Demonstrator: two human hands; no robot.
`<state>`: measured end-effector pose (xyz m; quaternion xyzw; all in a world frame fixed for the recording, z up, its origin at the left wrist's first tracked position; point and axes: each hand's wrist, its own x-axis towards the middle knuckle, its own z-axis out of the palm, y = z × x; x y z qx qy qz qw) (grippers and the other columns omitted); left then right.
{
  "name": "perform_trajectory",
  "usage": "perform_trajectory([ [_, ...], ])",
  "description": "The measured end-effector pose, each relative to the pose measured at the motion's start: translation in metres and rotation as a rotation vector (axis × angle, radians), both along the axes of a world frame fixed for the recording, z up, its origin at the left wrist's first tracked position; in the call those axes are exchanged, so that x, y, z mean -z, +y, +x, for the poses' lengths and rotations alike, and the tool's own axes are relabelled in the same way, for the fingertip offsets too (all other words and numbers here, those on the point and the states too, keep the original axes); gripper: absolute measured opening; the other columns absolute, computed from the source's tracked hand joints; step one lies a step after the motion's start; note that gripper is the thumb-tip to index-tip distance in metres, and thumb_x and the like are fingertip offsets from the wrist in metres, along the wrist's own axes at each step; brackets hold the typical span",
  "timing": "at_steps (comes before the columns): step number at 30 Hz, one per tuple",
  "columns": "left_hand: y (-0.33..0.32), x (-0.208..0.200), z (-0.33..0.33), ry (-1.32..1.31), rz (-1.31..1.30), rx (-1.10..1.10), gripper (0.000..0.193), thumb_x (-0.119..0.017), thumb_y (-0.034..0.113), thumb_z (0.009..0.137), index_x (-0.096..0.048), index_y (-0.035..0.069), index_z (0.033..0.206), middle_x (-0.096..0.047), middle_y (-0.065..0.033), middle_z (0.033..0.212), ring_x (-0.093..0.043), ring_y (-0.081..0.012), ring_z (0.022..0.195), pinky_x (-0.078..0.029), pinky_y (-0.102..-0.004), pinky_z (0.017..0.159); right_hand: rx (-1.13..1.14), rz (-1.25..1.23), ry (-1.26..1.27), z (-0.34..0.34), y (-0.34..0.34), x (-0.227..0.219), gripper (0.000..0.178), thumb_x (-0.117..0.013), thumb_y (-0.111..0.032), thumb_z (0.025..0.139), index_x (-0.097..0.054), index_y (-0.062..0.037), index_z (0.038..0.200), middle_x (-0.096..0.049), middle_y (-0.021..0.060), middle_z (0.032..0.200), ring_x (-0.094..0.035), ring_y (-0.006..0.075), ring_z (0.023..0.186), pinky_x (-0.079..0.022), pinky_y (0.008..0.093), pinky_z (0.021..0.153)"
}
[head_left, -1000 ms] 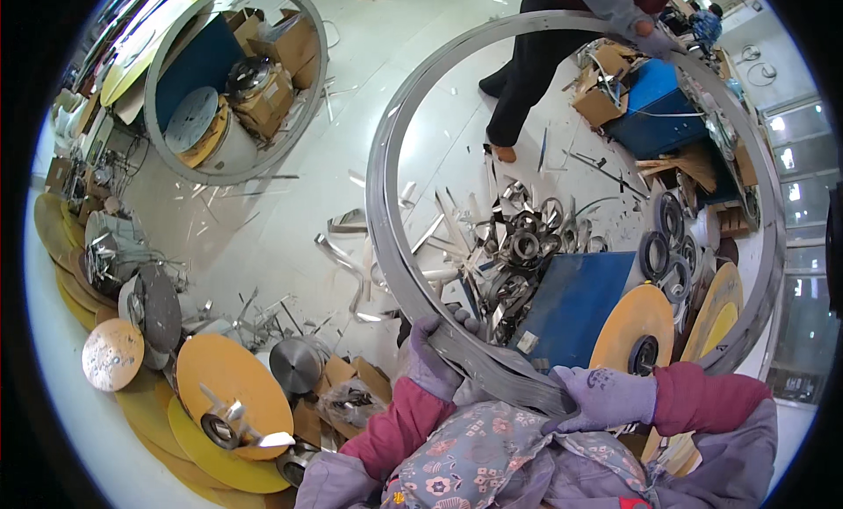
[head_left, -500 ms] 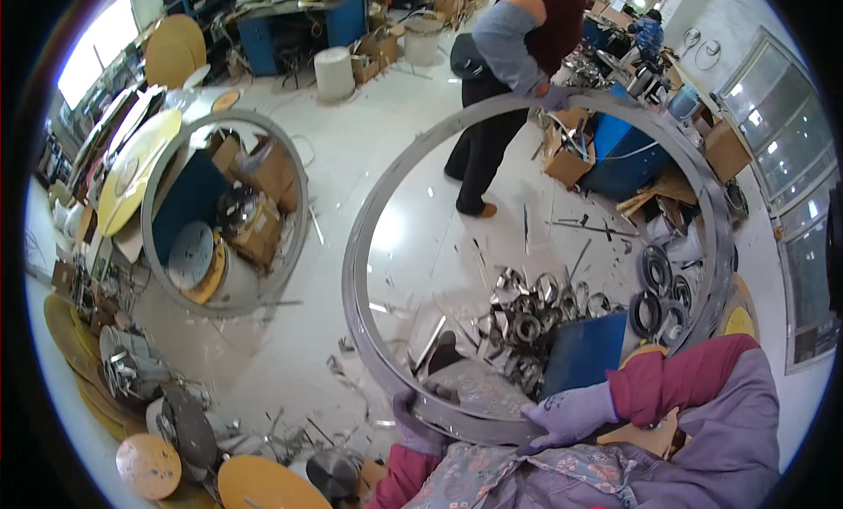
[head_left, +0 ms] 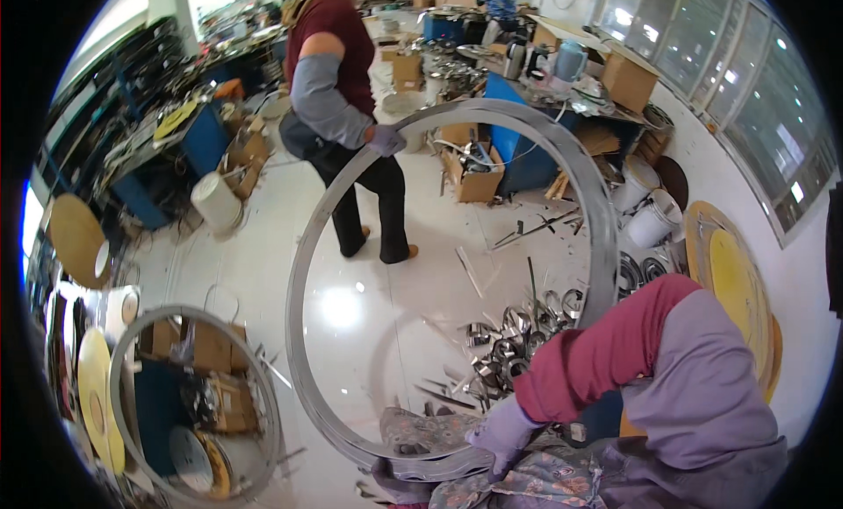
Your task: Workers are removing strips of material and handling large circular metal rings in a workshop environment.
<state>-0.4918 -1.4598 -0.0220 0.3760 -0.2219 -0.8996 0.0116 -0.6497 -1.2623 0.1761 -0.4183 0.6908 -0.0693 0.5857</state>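
Observation:
A large grey metal ring [head_left: 296, 307] stretches out in front of me, its near rim doubled as if several hoops lie together. My right hand [head_left: 507, 434], in a light purple glove, is closed around the near edge. Left of it, at the bottom, my left hand [head_left: 402, 484] grips the same rim; its fingers are partly hidden by the ring. At the far side, a co-worker's gloved hand [head_left: 385, 141] holds the ring's upper left edge. That person stands beyond the ring in a dark red top and grey sleeve covers.
A second grey ring [head_left: 272, 412] stands at the lower left around boxes and discs. Shiny curled metal scraps [head_left: 509, 346] lie on the floor beneath my ring. White buckets [head_left: 654, 219] and yellow discs [head_left: 729, 267] stand by the right wall. A blue-sided bench [head_left: 505, 144] is behind the ring.
The view has swung to the right, so the second ring and the co-worker appear further left. My hands and the co-worker's keep hold of the large ring.

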Motion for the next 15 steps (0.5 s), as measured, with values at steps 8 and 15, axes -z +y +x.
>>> perform_trajectory([
  [8,-0.066,0.040,-0.163,0.103,-0.322,0.285,0.055,-0.045,0.056,0.093,-0.054,0.005,0.114,-0.062,-0.0101,0.106,-0.059,-0.0252,0.102,-0.048,-0.0429,0.089,-0.032,0.016,0.081,-0.153,-0.050,0.020,0.078,-0.074,-0.054,0.070,-0.062,0.0095,0.113,-0.066,0.0269,0.112,-0.064,0.0393,0.105,-0.050,0.0434,0.090],
  [15,-0.093,-0.023,-0.353,-0.064,0.174,0.027,0.051,-0.057,0.053,0.082,-0.055,0.002,0.092,-0.060,-0.0079,0.078,-0.059,-0.0287,0.079,-0.050,-0.0427,0.078,-0.028,-0.023,0.123,-0.313,-0.098,0.013,0.065,-0.069,-0.050,0.072,-0.068,0.0055,0.106,-0.068,0.0259,0.107,-0.064,0.0391,0.104,-0.050,0.0444,0.090],
])
